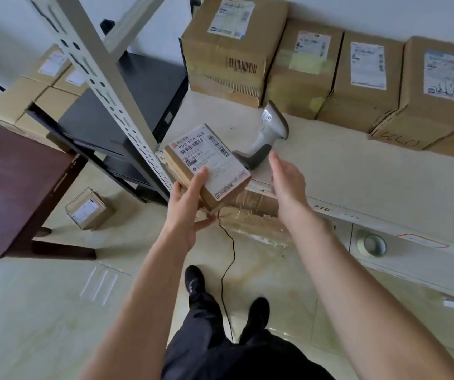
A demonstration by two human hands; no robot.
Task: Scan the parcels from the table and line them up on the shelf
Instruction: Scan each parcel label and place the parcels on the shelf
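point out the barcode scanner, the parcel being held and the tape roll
barcode scanner (271,127), head view, on its pale head
held parcel (209,160), head view, on its white shipping label
tape roll (371,244), head view, on its front rim

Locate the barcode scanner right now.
In the head view, the grey-and-white handheld barcode scanner lies on the white shelf, just beyond the open right hand and in front of the row of brown cardboard boxes.
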